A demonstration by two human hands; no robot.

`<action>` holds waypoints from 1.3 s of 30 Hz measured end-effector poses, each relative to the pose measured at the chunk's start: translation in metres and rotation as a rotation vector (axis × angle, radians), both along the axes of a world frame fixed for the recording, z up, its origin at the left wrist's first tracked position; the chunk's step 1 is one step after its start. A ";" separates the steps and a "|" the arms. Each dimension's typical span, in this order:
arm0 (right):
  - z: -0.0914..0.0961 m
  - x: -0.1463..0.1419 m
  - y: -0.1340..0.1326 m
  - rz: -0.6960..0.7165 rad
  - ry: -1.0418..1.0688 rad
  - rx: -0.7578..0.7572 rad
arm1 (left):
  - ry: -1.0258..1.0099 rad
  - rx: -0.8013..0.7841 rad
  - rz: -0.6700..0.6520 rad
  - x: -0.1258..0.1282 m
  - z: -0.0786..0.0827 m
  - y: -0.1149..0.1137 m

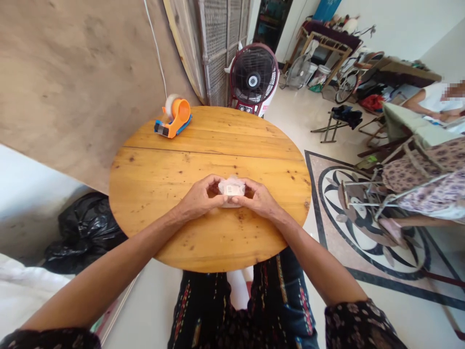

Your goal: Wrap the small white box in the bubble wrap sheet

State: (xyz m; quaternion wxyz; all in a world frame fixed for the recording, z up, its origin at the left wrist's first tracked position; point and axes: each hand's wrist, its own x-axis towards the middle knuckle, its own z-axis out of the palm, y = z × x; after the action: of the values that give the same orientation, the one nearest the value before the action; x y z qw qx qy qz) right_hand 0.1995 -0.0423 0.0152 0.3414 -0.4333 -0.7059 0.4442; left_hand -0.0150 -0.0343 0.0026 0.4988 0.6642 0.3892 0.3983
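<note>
Near the middle of the round wooden table [210, 237], a small packet in clear plastic wrap [232, 186] with a pale label is held between both of my hands. My left hand [201, 198] closes on its left side, thumb along the near edge. On the opposite side my right hand [261, 198] grips it the same way, the two thumbs almost meeting in front. What lies inside the wrap is too small to make out.
An orange and blue tape dispenser [176, 117] with a roll of tape stands at the table's far left edge. Behind the table is a dark red fan [253, 75]. Black plastic bags [87, 228] lie left. Other people sit at a table [410, 121] on the right.
</note>
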 end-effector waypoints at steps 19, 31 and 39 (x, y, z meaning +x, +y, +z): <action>-0.017 -0.003 0.003 -0.011 0.195 -0.149 | -0.159 -0.104 -0.064 0.001 -0.001 0.001; -0.021 -0.006 0.002 -0.108 0.219 -0.155 | -0.254 -0.271 -0.132 0.004 0.002 0.001; -0.028 -0.004 0.001 -0.102 0.146 -0.062 | -0.269 -0.351 -0.130 0.004 0.008 -0.001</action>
State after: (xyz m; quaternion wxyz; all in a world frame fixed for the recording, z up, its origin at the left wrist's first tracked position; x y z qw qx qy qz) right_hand 0.1957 -0.0411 -0.0127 0.4005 -0.4455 -0.6422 0.4783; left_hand -0.0109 -0.0357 0.0107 0.6786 0.5318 0.3389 0.3767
